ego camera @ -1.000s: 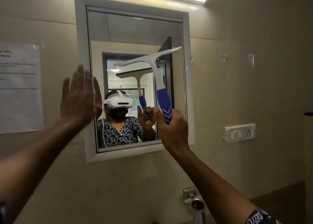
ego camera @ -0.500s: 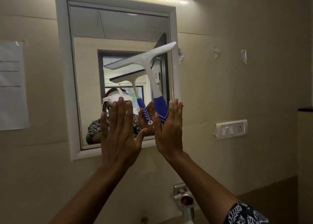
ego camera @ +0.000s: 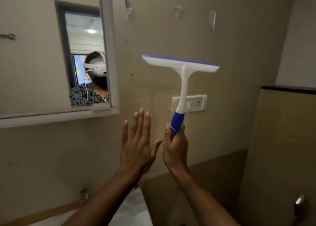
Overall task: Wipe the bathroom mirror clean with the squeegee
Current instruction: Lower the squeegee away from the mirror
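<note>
The white-framed mirror (ego camera: 109, 54) hangs at the upper left, cut off by the frame edge, and reflects a person wearing a headset. My right hand (ego camera: 176, 147) grips the blue handle of a white squeegee (ego camera: 183, 82), which stands upright in front of the bare wall, well right of the mirror. Its blade is level, with a blue rubber edge on top. My left hand (ego camera: 138, 143) is flat with fingers spread, just left of the right hand, holding nothing and below the mirror's lower right corner.
A white switch and socket plate (ego camera: 196, 103) sits on the wall behind the squeegee's neck. Clear wall hooks (ego camera: 212, 19) are stuck higher up. A dark-capped partition (ego camera: 289, 90) stands at the right. A metal fitting (ego camera: 299, 202) shows at the lower right, and a pale basin edge (ego camera: 133, 208) lies below my arms.
The view has swung right, so the mirror slid to the left. The squeegee left the mirror glass and now stands over the wall; my right hand closed around its handle. My left hand stayed beside it.
</note>
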Available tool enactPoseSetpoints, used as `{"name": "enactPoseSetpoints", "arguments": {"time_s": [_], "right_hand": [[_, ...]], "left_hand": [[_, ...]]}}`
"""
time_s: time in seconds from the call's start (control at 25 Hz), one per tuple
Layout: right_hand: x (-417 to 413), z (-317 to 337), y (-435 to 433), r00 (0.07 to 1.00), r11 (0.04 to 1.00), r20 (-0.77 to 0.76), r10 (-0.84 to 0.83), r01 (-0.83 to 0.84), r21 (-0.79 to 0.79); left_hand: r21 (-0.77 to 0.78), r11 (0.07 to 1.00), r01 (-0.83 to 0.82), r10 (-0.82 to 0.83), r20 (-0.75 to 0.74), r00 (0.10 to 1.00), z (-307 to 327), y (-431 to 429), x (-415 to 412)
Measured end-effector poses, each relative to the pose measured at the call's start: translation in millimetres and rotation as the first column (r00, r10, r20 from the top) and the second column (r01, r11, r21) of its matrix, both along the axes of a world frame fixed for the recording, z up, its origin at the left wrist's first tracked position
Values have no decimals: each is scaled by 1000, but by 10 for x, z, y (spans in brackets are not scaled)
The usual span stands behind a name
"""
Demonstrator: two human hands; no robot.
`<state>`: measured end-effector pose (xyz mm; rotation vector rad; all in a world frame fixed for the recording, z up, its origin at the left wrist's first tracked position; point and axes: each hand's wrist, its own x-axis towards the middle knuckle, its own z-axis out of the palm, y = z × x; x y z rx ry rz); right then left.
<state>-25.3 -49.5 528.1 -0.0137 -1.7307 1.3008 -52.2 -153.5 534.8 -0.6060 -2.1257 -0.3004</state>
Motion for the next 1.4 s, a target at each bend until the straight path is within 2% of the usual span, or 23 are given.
{"name": "enactPoseSetpoints", "arguments": {"time_s": [0.12,0.28,0.4,0.48,0.6,0.68,0.72,1.0,1.16,1.4], "right_hand": [[132,-692,636,972,993,203,-122,117,37],[396,-1658,1201,858,953,414,-304,265,150],[656,-2374,1408,736,920,553,-392,331,212],[800,-2816,1502,639,912,653,-406,333,241],[986,-3418,1596,523,936,776,-353,215,280],[1056,-3740,1624,459,950,833,-310,122,286],[1106,-4029,1621,417,955,860,-294,97,279],[978,-5145,1504,324,939,895,-307,-52,341],[765,-5637,1452,272,938,924,-268,-143,315],[595,-6051,1468,292,904,912,-286,-234,359]], "left_hand": [[-21,996,85,-80,189,979,-609,603,87],[-58,986,156,-123,376,919,-1444,1082,259],[-61,967,247,-159,613,773,-2149,1261,419],[-81,962,260,-125,715,688,-2601,1334,535],[-123,961,247,-42,819,572,-3153,1378,716],[-143,960,241,-4,853,522,-3416,1405,800],[-151,961,233,28,887,460,-3653,1435,864],[-179,969,171,137,963,232,-4622,1466,979],[-201,967,155,171,968,186,-5061,1382,963],[-218,972,90,197,960,198,-5366,1126,917]]}}
